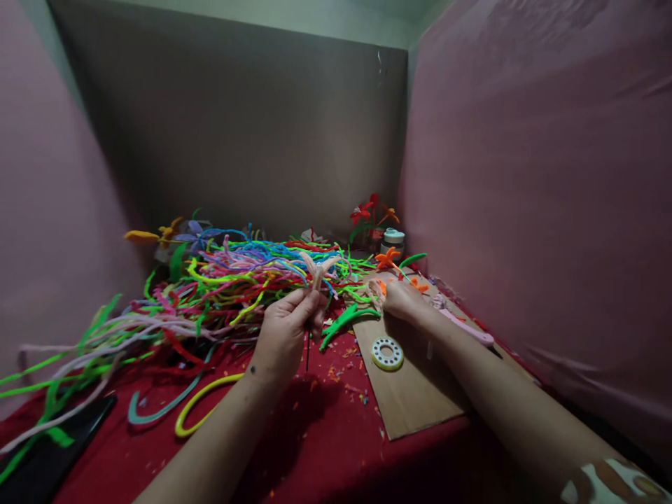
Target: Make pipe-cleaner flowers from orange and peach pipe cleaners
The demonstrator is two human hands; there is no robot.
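Note:
My left hand (286, 329) is closed in a pinch around a pale peach pipe-cleaner flower (318, 269), held upright with its petals spreading at the top. Its thin dark stem (307, 350) hangs below the fingers. My right hand (403, 301) is at the far part of a brown board (414, 399), with its fingers turned away and mostly hidden. Right beside those fingers lie looped peach pipe-cleaner pieces (374, 292); whether the hand grips them I cannot tell. Orange flowers (387, 258) rest just beyond it.
Colourful pipe cleaners (246, 273) heap across the left and back of the red cloth (325, 427). Green pieces (346, 322), a tape roll (387, 353) and a pink-handled tool (467, 329) lie near the board. Behind stand a lidded jar (393, 241) and red flowers (362, 213).

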